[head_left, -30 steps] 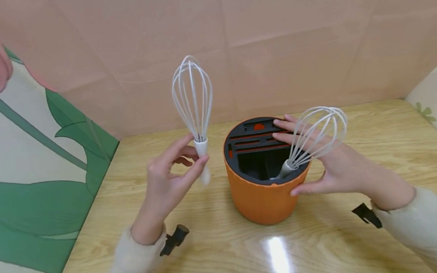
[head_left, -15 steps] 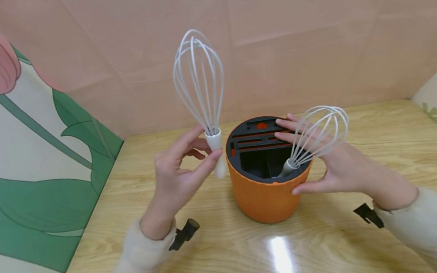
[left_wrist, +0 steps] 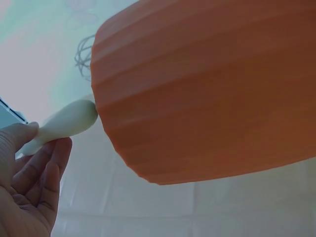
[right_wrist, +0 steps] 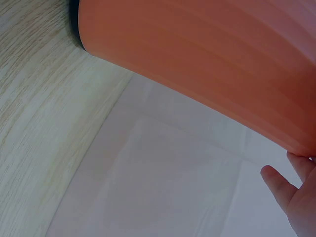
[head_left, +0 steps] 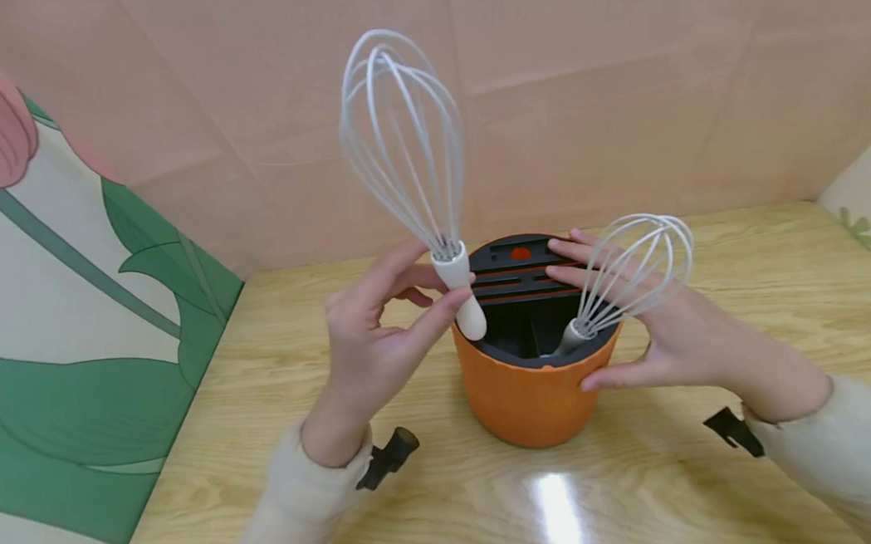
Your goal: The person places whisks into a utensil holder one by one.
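My left hand (head_left: 383,333) pinches a white-handled balloon whisk (head_left: 471,315) between thumb and fingers, its wire loops upward. The handle's lower end overlaps the left part of the top of an orange utensil holder (head_left: 534,407) in the head view. In the left wrist view, the rounded handle end (left_wrist: 74,118) appears right at the holder's rim. A second whisk (head_left: 578,330) leans to the right inside the holder's large opening, handle down. My right hand (head_left: 671,332) rests on the holder's right side, fingers extended over the black slotted top (head_left: 521,268), thumb against the orange wall.
The holder stands on a light wood-grain table (head_left: 435,505). Behind it rises a plain pinkish backdrop (head_left: 583,113). A panel with a painted tulip and leaves (head_left: 152,406) borders the table's left side. Each wrist bears a small black mount (head_left: 387,458).
My left hand has moved right and closer with the whisk, bringing its handle from beside the holder to over its left rim. The right hand and second whisk have stayed in place.
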Demonstrator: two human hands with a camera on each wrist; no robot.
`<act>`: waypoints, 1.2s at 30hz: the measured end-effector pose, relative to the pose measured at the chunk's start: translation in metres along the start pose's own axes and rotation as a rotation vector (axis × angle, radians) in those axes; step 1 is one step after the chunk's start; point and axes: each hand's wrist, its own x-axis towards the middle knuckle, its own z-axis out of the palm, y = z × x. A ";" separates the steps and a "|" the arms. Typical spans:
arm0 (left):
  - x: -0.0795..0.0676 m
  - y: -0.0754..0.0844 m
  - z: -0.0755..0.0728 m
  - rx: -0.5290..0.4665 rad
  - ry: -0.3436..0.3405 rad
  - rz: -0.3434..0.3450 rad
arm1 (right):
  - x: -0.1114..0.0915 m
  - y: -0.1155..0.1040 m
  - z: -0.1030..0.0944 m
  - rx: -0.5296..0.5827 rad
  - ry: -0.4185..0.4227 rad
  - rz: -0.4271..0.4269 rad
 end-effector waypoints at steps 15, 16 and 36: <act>-0.010 -0.008 0.017 -0.012 -0.229 -0.071 | 0.001 0.000 0.002 0.010 0.051 -0.063; -0.011 -0.008 0.018 -0.009 -0.240 -0.070 | 0.001 0.000 0.002 0.008 0.052 -0.064; -0.023 -0.012 0.026 0.086 -0.325 -0.058 | -0.003 0.002 0.003 -0.053 0.042 -0.008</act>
